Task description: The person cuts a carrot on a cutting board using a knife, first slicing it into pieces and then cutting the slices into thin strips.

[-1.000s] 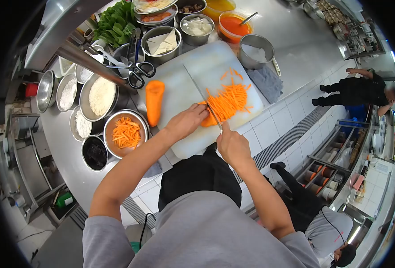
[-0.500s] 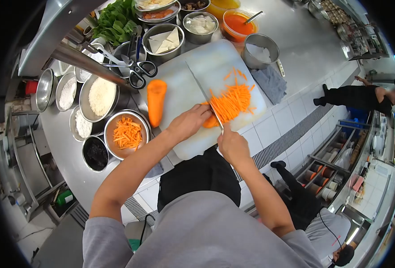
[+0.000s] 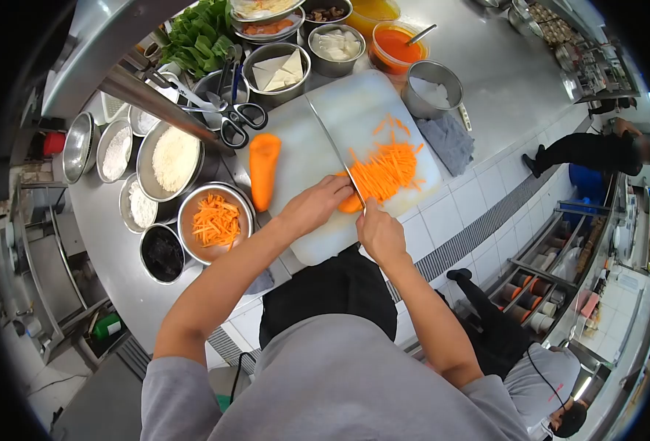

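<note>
On the white cutting board (image 3: 295,140), my right hand (image 3: 381,234) is closed round the handle of a knife (image 3: 331,140), whose blade points away from me. The fingers of my left hand (image 3: 316,206) are pressed together on a piece of carrot (image 3: 351,204), right against the left side of the blade. A pile of thin carrot strips (image 3: 390,170) lies to the blade's right. Further left on the board rests a thick carrot piece (image 3: 264,170). The knife handle is mostly hidden in my right hand.
Left of the board stand a bowl of carrot strips (image 3: 216,223), bowls of white powder and crumbs (image 3: 171,159), and scissors (image 3: 235,125). Behind it are a tofu bowl (image 3: 277,72) and red sauce (image 3: 397,45). A grey cloth (image 3: 446,141) lies right. Two people are at the right.
The view has shifted slightly. Both hands stay at the carrot and knife with little movement. The person at the far right has changed posture, with arms now raised near the head.
</note>
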Action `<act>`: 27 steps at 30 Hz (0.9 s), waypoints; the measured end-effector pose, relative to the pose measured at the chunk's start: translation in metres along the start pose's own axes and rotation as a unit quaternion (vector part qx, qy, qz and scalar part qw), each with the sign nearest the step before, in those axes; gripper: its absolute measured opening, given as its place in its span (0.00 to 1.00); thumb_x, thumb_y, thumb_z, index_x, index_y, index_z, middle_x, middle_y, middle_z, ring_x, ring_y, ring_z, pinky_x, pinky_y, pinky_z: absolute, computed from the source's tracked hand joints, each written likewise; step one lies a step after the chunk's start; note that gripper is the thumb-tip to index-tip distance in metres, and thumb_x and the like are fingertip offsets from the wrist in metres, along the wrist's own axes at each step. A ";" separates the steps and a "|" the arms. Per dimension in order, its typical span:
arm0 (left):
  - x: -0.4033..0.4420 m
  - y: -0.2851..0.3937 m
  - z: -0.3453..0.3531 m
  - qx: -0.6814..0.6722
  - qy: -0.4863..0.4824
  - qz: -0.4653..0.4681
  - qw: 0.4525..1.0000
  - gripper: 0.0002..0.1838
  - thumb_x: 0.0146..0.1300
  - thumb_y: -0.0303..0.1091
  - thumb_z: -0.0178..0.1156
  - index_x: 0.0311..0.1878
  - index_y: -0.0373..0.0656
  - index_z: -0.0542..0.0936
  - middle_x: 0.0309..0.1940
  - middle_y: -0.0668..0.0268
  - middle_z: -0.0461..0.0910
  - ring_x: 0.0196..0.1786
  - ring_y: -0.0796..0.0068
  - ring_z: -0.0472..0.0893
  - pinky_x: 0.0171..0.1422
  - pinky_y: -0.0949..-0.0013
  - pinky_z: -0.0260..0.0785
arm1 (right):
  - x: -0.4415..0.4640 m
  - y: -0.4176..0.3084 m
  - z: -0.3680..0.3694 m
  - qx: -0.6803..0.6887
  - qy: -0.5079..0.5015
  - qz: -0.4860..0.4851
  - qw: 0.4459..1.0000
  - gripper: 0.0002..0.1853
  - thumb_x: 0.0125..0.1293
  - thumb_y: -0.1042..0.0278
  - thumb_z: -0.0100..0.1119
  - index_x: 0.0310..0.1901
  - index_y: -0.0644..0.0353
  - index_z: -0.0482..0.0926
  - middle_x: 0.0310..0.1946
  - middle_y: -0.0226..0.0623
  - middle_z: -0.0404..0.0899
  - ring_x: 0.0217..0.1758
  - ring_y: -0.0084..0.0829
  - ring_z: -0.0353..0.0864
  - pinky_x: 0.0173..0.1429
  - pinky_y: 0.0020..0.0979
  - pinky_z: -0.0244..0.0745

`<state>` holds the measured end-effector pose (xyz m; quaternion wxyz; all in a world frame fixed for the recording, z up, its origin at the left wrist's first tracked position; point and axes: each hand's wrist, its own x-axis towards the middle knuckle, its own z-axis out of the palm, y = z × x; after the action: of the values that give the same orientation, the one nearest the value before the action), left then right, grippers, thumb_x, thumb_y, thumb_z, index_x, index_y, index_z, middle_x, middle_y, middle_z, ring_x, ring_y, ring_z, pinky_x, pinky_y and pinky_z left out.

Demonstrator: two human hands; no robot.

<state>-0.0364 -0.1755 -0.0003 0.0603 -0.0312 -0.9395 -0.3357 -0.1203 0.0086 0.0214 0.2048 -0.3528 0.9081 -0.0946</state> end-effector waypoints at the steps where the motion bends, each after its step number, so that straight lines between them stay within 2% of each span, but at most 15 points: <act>1: -0.002 0.000 0.002 0.004 -0.004 -0.001 1.000 0.20 0.66 0.24 0.54 0.61 0.38 0.79 0.65 0.59 0.76 0.67 0.56 0.76 0.69 0.59 0.75 | 0.000 0.001 0.000 -0.001 0.001 -0.001 1.000 0.11 0.72 0.64 0.56 0.44 0.62 0.71 0.24 0.58 0.84 0.30 0.60 0.87 0.36 0.55 0.83; 9: -0.009 -0.001 0.007 0.038 0.004 0.014 0.999 0.17 0.66 0.24 0.55 0.58 0.37 0.79 0.65 0.59 0.76 0.67 0.56 0.76 0.69 0.60 0.75 | -0.007 0.001 -0.018 0.026 0.031 -0.027 0.999 0.11 0.72 0.64 0.55 0.46 0.62 0.71 0.25 0.58 0.84 0.29 0.61 0.86 0.37 0.58 0.81; 15: 0.000 0.003 -0.002 0.036 -0.048 0.007 0.998 0.17 0.65 0.24 0.54 0.57 0.38 0.79 0.62 0.59 0.77 0.66 0.55 0.76 0.68 0.60 0.75 | -0.023 -0.008 -0.030 -0.001 0.015 -0.015 1.000 0.10 0.72 0.65 0.56 0.46 0.62 0.71 0.24 0.58 0.83 0.28 0.59 0.86 0.35 0.56 0.82; 18: -0.001 0.000 -0.001 0.043 -0.039 0.012 0.998 0.17 0.65 0.24 0.54 0.57 0.39 0.79 0.61 0.59 0.77 0.65 0.55 0.76 0.68 0.59 0.75 | -0.030 -0.011 -0.040 -0.005 0.001 -0.010 1.000 0.10 0.72 0.64 0.55 0.46 0.63 0.71 0.24 0.58 0.83 0.28 0.59 0.86 0.34 0.55 0.82; 21: 0.000 -0.001 0.001 0.027 -0.035 0.011 0.999 0.17 0.66 0.24 0.53 0.58 0.39 0.79 0.62 0.59 0.77 0.66 0.55 0.75 0.69 0.59 0.75 | -0.019 -0.002 -0.013 0.001 -0.001 0.008 1.000 0.10 0.72 0.64 0.56 0.45 0.63 0.72 0.24 0.58 0.84 0.28 0.58 0.87 0.35 0.54 0.83; 27: -0.002 -0.005 0.001 0.013 -0.018 0.027 0.999 0.17 0.66 0.25 0.54 0.57 0.39 0.79 0.64 0.60 0.77 0.68 0.55 0.75 0.70 0.59 0.74 | -0.007 -0.002 -0.021 0.009 0.005 -0.031 0.999 0.10 0.71 0.65 0.56 0.45 0.63 0.71 0.26 0.58 0.84 0.30 0.58 0.87 0.36 0.55 0.83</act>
<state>-0.0354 -0.1792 -0.0042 0.0531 -0.0613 -0.9437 -0.3208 -0.1235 0.0127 0.0434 0.2001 -0.3787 0.8968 -0.1108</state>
